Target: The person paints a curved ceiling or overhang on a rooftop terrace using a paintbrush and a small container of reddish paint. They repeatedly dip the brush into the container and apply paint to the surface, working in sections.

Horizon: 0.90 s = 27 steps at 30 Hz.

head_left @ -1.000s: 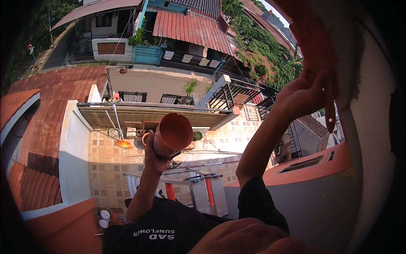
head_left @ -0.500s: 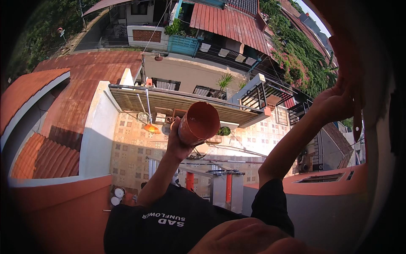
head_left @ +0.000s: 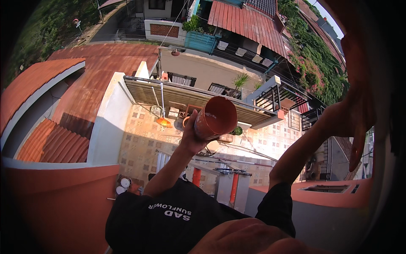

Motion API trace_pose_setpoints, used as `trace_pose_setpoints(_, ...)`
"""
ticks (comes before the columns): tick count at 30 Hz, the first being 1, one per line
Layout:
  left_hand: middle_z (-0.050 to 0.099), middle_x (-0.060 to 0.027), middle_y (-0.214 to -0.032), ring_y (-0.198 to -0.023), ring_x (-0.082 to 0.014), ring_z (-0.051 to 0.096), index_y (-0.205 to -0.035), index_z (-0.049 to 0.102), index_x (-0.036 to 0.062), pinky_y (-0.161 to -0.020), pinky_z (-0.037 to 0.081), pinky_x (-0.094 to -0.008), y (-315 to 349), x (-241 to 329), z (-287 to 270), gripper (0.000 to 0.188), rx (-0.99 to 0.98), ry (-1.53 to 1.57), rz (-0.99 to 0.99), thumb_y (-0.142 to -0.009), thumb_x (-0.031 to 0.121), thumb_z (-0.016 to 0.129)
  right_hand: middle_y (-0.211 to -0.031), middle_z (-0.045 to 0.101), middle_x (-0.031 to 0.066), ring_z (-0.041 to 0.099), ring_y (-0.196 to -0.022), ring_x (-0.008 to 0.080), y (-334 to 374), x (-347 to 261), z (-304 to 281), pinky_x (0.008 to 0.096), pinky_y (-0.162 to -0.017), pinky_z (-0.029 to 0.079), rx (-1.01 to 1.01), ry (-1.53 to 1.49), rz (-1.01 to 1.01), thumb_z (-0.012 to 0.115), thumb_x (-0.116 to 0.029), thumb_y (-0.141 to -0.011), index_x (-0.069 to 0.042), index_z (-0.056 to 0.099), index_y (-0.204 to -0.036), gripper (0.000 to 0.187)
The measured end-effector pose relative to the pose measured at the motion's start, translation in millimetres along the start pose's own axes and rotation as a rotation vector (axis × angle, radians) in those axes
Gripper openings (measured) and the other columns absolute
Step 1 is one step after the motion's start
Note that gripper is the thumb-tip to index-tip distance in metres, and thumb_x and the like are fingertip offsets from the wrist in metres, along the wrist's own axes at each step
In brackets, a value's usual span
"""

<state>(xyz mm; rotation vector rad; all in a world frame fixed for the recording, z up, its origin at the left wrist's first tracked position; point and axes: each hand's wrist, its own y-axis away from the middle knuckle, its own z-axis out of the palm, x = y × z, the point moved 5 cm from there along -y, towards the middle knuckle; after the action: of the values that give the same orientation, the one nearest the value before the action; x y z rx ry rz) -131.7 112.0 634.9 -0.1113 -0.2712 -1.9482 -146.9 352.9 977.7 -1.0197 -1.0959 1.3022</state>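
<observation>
My left hand (head_left: 193, 137) is wrapped round a terracotta-coloured cup (head_left: 218, 115) held out in front of me. The cup is tilted so its open mouth shows; its inside is coated reddish brown with a few pale specks. Up at the right, beside the shaded wall (head_left: 382, 139), my raised right hand (head_left: 353, 114) is closed round a paintbrush (head_left: 358, 152). Its tapered, stained handle hangs below the fingers, while its bristle end is lost in shadow.
Below me stands a metal ladder (head_left: 228, 188) with red parts on a patterned tile floor (head_left: 137, 148). White cans (head_left: 122, 186) sit by the low orange wall (head_left: 59, 199) at left. An orange broom (head_left: 164, 122) and a slatted fence (head_left: 194, 95) lie beyond.
The surroundings and both arms have shifted rightward in the view. My right hand sits lower and its brush handle has dropped. The cup stays in my left hand.
</observation>
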Motion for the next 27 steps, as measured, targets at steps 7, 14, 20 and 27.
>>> trace_pose_setpoints(7,0.052,-0.0118,-0.137,-0.124,-0.0296,0.054,-0.14,0.044,0.0126,-0.101,0.049,-0.0501,-2.2,-5.1,-2.8,0.066,-0.085,0.079,-0.036,-0.094,0.06,0.048,-0.099,0.072,0.0117,0.071,-0.084,0.0275,-11.3,30.6,13.6,0.0392,-0.073,0.056,0.071,0.606,-0.449,0.069,-0.006,-0.084,-0.013,0.069,-0.111,0.028)
trace_pose_setpoints(14,0.05,-0.0101,-0.136,-0.123,-0.03,0.052,-0.138,0.044,0.019,-0.091,0.05,-0.0527,0.0,-4.0,-1.8,0.06,-0.017,0.032,-0.003,-0.098,0.062,0.032,-0.085,0.068,0.0189,0.067,-0.074,0.0265,-6.6,24.7,5.0,0.0367,-0.066,0.053,0.121,0.261,-0.224,0.068,-0.035,-0.089,0.006,0.068,-0.091,0.041)
trace_pose_setpoints(20,0.049,-0.0094,-0.137,-0.123,-0.0289,0.052,-0.139,0.043,0.0192,-0.09,0.051,-0.0508,0.1,-5.2,0.9,0.059,-0.039,0.105,-0.043,-0.098,0.061,0.033,-0.088,0.072,0.0163,0.07,-0.076,0.0296,4.0,-14.8,5.0,0.0372,-0.075,0.054,0.003,-0.292,-0.093,0.071,-0.033,-0.089,0.005,0.072,-0.087,0.038)
trace_pose_setpoints(27,0.052,-0.0084,-0.134,-0.119,-0.0279,0.055,-0.139,0.044,0.0199,-0.088,0.053,-0.0498,10.8,0.2,-2.3,0.059,0.044,0.052,0.009,-0.098,0.061,0.034,-0.108,0.066,0.0179,0.065,-0.097,0.0265,35.5,-21.8,-10.4,0.036,-0.083,0.053,-0.229,-0.085,0.091,0.064,-0.017,-0.093,0.007,0.065,-0.108,0.028)
